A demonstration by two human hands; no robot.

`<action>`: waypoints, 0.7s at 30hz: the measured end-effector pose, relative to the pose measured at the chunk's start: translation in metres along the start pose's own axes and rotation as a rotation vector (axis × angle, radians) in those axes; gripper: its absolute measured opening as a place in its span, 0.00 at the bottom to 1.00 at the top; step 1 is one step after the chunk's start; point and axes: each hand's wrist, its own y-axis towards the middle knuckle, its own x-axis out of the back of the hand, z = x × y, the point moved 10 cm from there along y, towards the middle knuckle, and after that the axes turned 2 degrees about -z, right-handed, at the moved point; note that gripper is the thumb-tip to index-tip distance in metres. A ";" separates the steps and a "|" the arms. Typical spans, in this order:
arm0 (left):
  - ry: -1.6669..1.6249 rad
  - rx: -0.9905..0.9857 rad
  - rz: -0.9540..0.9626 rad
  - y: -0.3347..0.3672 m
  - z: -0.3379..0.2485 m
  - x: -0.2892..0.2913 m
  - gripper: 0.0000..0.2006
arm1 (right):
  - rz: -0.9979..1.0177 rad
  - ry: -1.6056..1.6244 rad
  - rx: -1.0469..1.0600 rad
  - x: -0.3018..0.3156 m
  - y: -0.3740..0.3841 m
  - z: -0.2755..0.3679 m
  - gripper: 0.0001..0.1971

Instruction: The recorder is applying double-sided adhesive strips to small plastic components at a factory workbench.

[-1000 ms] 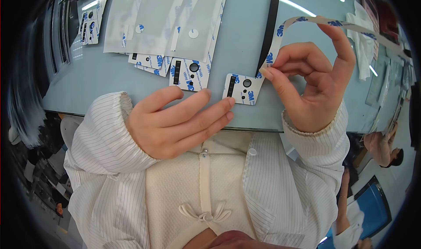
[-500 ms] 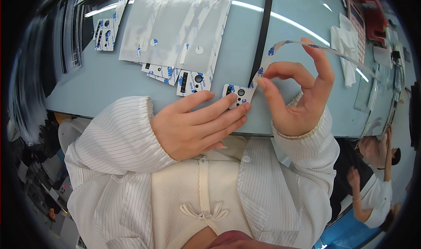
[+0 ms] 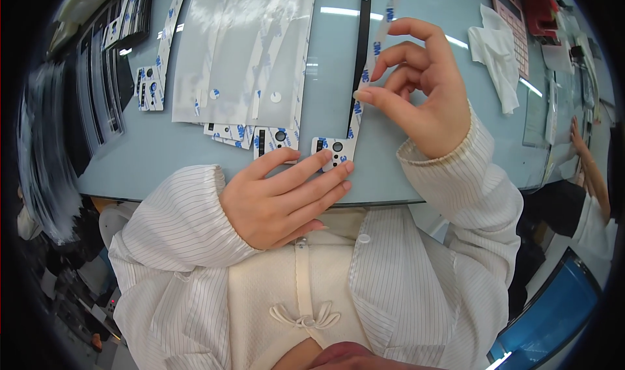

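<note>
Right hand [image 3: 426, 86] farther up strip [image 3: 377, 47], top unseen

Bright, even light covers the tabletop [image 3: 150, 145], which mirrors white glare streaks [image 3: 351, 13] at upper centre. The middle looks crisp; shapes bend and smear toward the black rim.

Blue lettering [image 3: 390, 13] on white strip [image 3: 377, 47]

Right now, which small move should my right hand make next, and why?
Perhaps the right hand should bring the white strip closer to the black strip: above the pinch they spread apart, and the left hand appears to steady the small white panel.
</note>
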 end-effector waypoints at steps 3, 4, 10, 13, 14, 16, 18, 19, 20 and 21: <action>-0.041 -0.005 0.051 0.005 0.002 0.005 0.25 | 0.030 -0.025 -0.017 -0.004 0.004 -0.001 0.34; -0.044 -0.005 0.053 0.006 0.003 0.006 0.25 | 0.042 -0.027 -0.030 -0.005 0.005 -0.001 0.34; -0.101 -0.018 0.037 0.011 0.005 0.009 0.24 | 0.025 -0.047 -0.041 -0.004 0.001 -0.001 0.34; -0.097 -0.031 0.046 0.013 0.003 0.010 0.23 | 0.022 -0.088 -0.004 -0.002 -0.001 0.003 0.34; -0.098 -0.030 0.046 0.013 0.003 0.010 0.23 | 0.021 -0.086 -0.008 -0.001 -0.002 0.003 0.34; -0.100 -0.028 0.047 0.014 0.003 0.010 0.23 | 0.026 -0.098 -0.008 -0.001 -0.002 0.004 0.34; -0.090 -0.036 0.039 0.014 0.003 0.011 0.23 | 0.024 -0.106 0.005 -0.001 -0.003 0.005 0.34; -0.092 -0.036 0.040 0.014 0.003 0.011 0.23 | 0.021 -0.115 0.019 -0.001 -0.003 0.006 0.34; -0.089 -0.034 0.040 0.014 0.003 0.011 0.23 | 0.021 -0.114 0.018 -0.001 -0.003 0.006 0.34; -0.087 -0.031 0.039 0.014 0.002 0.011 0.23 | 0.019 -0.112 0.018 -0.001 -0.004 0.006 0.34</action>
